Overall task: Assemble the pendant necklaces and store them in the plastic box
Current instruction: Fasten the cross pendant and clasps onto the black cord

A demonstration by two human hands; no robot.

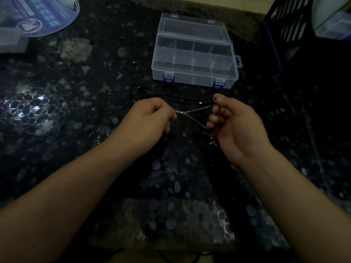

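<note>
The silver chain (193,111) is stretched between the 2 hands, above the dark speckled tabletop (57,111) and just in front of the plastic box (195,73). The left hand (152,118) is seen from the back, with its fingers curled, and one end of the chain is pinched at its fingertips. The right hand (235,122) is turned with the palm partly up; the other end of the chain is pinched between its thumb and forefinger, and the other fingers are curled inward. A second strand of the chain runs down from the left hand toward the lower fingers of the right hand, so that the 2 strands cross. A small metal clasp and a pendant (210,139) are seen hanging just under the right hand, but their form cannot be told because of the dim light.

The plastic box is transparent, and its lid (191,27) is opened to the far side. Several compartments are formed inside by dividers, and 2 blue latches are fixed on its near wall. A black cord (171,96) is laid on the tabletop between the box and the hands. A round blue printed sheet (47,16) is placed at the far left corner, and a dark blue crate (284,25) is placed at the far right.
</note>
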